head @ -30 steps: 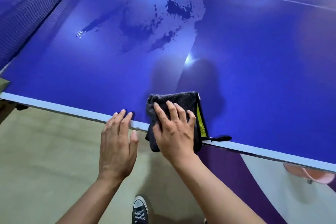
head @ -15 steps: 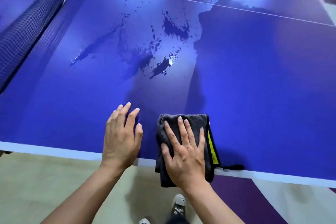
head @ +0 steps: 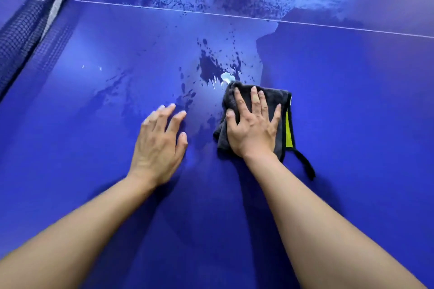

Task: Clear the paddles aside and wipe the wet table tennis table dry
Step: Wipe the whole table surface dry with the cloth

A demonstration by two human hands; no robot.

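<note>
Seen from above, a person's right hand (head: 252, 128) presses flat, fingers spread, on a folded grey microfibre cloth (head: 272, 101) with a yellow-green edge, lying on a blue table tennis table (head: 352, 105). The cloth's far corner touches a patch of water droplets (head: 211, 68). The left hand (head: 158, 145) rests open on the table just beside it, and the net (head: 25, 28) runs along the upper left.

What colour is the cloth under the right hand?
Dark grey cloth with a yellow-green inner layer and black edging, seen in the head view.
</note>
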